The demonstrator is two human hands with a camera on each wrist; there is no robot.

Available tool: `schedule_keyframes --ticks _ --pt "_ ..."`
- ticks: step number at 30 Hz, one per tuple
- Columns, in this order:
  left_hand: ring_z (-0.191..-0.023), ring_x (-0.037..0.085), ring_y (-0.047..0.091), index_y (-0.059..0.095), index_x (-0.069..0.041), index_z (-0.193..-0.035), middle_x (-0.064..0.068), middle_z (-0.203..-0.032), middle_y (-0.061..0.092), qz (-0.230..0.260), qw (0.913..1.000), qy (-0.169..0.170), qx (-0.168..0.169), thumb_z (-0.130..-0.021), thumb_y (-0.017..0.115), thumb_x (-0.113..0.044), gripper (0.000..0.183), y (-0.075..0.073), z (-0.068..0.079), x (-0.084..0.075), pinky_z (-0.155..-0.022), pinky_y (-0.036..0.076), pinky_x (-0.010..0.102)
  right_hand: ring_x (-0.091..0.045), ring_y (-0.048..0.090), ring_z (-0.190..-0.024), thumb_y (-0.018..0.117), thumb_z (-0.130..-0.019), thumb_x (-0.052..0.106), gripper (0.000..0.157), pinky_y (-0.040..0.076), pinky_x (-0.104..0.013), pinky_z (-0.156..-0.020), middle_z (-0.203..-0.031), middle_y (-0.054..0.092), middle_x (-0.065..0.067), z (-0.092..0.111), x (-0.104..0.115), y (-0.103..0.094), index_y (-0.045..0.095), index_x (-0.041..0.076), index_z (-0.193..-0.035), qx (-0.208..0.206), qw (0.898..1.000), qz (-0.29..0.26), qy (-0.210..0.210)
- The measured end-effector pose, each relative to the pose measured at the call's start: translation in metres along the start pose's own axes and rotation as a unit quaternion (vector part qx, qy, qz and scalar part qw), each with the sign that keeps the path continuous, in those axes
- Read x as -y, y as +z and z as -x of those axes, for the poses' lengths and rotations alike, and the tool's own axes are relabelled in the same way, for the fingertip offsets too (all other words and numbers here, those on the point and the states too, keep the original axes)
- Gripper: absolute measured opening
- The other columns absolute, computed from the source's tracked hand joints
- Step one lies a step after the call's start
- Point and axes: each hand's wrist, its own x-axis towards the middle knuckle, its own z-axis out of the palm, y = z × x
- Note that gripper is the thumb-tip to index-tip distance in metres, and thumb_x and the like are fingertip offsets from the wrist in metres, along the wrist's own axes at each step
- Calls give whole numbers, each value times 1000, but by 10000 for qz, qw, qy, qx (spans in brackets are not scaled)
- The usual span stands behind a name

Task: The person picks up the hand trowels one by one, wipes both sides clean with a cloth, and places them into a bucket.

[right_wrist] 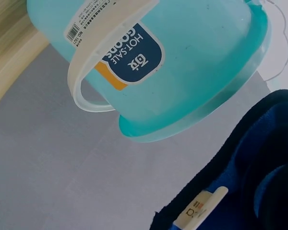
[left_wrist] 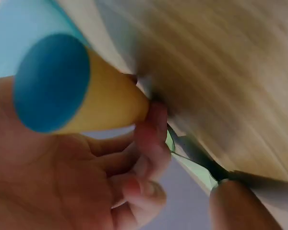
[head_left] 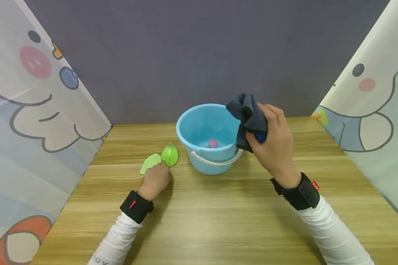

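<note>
At the table's left, my left hand (head_left: 156,178) has its fingers curled beside two green leaf-shaped pieces (head_left: 170,154). The left wrist view shows a yellow tapering piece with a round blue end (left_wrist: 117,100), its narrow end held at the fingertips. Whether it joins the leaf shapes is hidden. My right hand (head_left: 275,138) grips a bunched dark grey cloth (head_left: 248,114) beside the right rim of a light blue bucket (head_left: 203,169). In the right wrist view, the cloth's blue inside (right_wrist: 245,158) and a pale tag (right_wrist: 199,211) show. A purple ball (head_left: 213,143) lies in the bucket.
The bucket's white handle (head_left: 215,162) hangs down at its front. A wood-grain table (head_left: 199,221) meets a dark grey panel (head_left: 172,55) at the back. Cartoon-printed curtains (head_left: 36,92) stand along both sides.
</note>
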Motion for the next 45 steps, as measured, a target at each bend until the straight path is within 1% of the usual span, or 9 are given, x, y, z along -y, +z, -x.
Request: schedule_keyframes --ticks 6,10,14,19,23,27,32,39,45 --pt "-48 14 40 46 -10 -63 -1 -59 39 944 9896 -212 1067 -82 65 -21 29 -10 4 0 -40 29 26 -37 58 -108 67 -78 8 55 51 -58 -88 -122 59 -27 0 0 0 54 2 -131 -10 10000 28 21" --pt "-51 16 42 48 -11 -62 1 -61 40 1176 9836 -388 1313 -90 55 -24 32 -13 10 -1 -44 31 27 -37 57 -109 67 -78 9 55 51 -58 -87 -122 58 -27 1 0 1 53 1 -132 32 10000 30 9" --pt "-54 19 45 54 -2 -80 3 -64 42 1460 9787 -531 1344 -94 49 -25 27 -13 18 1 -49 32 29 -37 57 -109 67 -79 10 55 51 -58 -89 -122 57 -28 0 -1 2 53 0 -131 14 10000 45 41" --pt "-53 18 44 47 6 -98 4 -66 43 1734 9771 -583 1087 -95 46 -23 29 -17 24 5 -47 33 27 -37 57 -110 66 -80 10 53 50 -58 -91 -123 58 -27 -1 0 2 53 1 -131 -18 9999 82 62" --pt "-47 19 44 47 7 -97 4 -61 43 1517 9845 -703 534 -96 46 -24 31 -36 28 5 -40 31 28 -37 57 -110 67 -79 9 55 50 -57 -89 -123 58 -27 0 1 2 53 1 -131 18 10000 47 62" --pt "-38 17 38 51 4 -76 2 -52 37 754 9917 -716 -755 -96 48 -23 34 -58 29 6 -32 26 27 -36 57 -111 67 -78 9 57 50 -57 -89 -124 58 -26 1 2 2 52 1 -132 46 10000 0 57" --pt "-32 19 33 50 3 -66 2 -47 30 245 9703 -654 -2315 -97 49 -18 38 -86 21 7 -30 20 27 -36 57 -112 68 -78 8 58 51 -57 -88 -125 58 -24 2 5 3 52 3 -133 45 10000 -56 48" --pt "-37 25 44 53 3 -97 8 -54 44 995 9724 -968 -1878 -103 34 -34 42 -129 8 -17 -33 27 32 -35 56 -113 67 -78 7 56 49 -56 -93 -125 58 -26 1 11 0 53 1 -131 -148 9995 -261 18" --pt "-41 24 47 53 2 -113 8 -58 51 1273 9704 -571 -1972 -102 36 -34 42 -147 2 -56 -36 30 31 -35 56 -112 66 -78 10 53 48 -56 -94 -122 59 -27 -2 19 -4 54 0 -128 -451 9979 -449 -84"
